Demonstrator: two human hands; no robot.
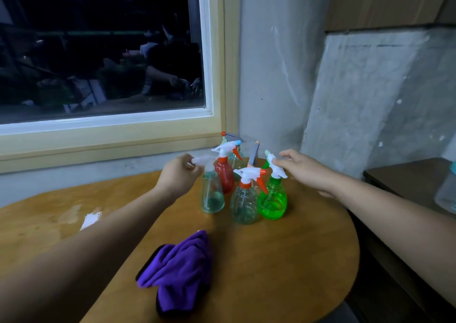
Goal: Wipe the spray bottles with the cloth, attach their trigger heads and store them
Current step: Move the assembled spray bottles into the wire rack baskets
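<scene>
Left hand (180, 172) pinches the white trigger head (201, 161) of the clear spray bottle (212, 196). Right hand (301, 167) grips the head of the green spray bottle (272, 200). Purple cloth (180, 271) lies crumpled on the counter (296, 248), at six o'clock from them.

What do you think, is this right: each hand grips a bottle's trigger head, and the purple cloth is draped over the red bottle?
Not quite. In the head view the purple cloth lies crumpled on the table, apart from the red bottle, not draped over it. The rest holds: the left hand grips the clear bottle's trigger head, the right hand the green bottle's.
</scene>
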